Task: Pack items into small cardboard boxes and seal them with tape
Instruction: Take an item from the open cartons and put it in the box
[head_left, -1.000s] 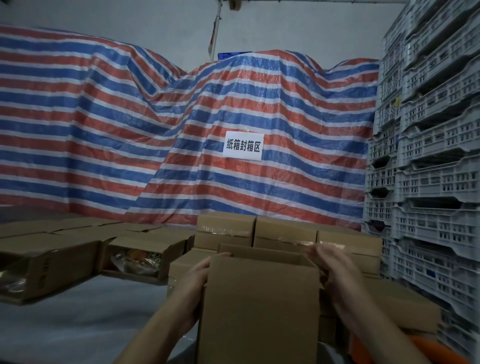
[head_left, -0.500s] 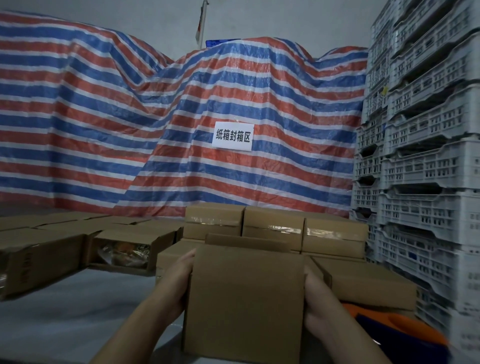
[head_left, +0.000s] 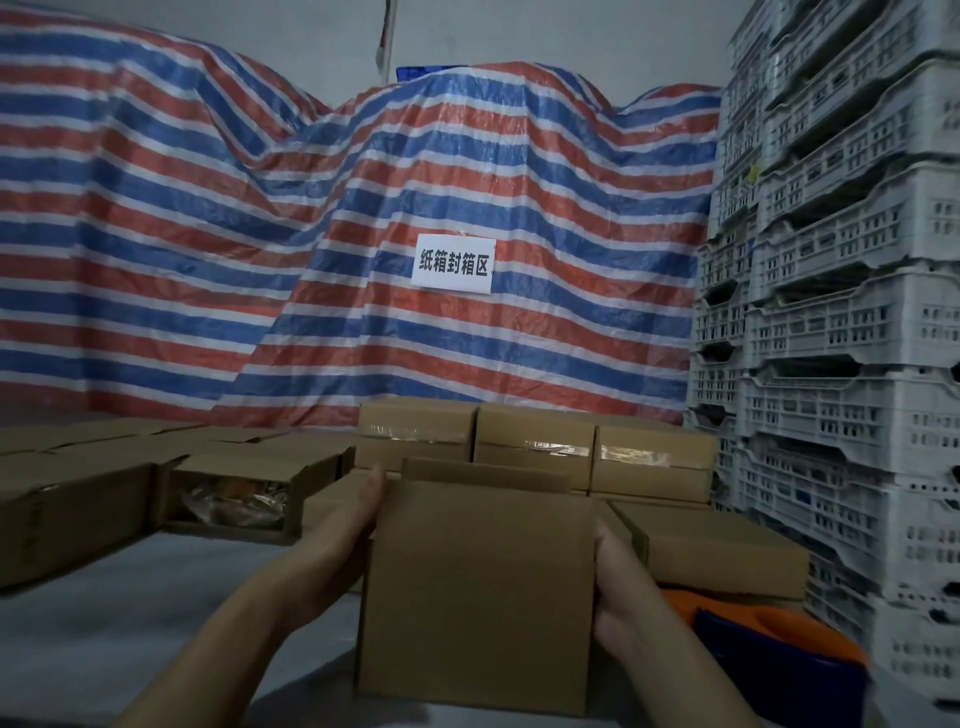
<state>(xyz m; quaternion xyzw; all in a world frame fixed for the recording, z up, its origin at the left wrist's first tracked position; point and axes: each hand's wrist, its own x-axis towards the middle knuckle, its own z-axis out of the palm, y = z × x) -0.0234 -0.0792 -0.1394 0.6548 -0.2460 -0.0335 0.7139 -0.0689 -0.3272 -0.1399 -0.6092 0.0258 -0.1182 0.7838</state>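
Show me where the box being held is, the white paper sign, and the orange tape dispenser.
held box (head_left: 478, 592), head view, middle of its near face.
paper sign (head_left: 453, 265), head view, centre of the sheet.
tape dispenser (head_left: 769, 618), head view, orange top.

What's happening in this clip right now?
A person holds a small cardboard box between the left hand and the right hand, one on each side. Its top flap stands up and no tape shows on it. Taped boxes sit behind, with an orange tape dispenser on the right.
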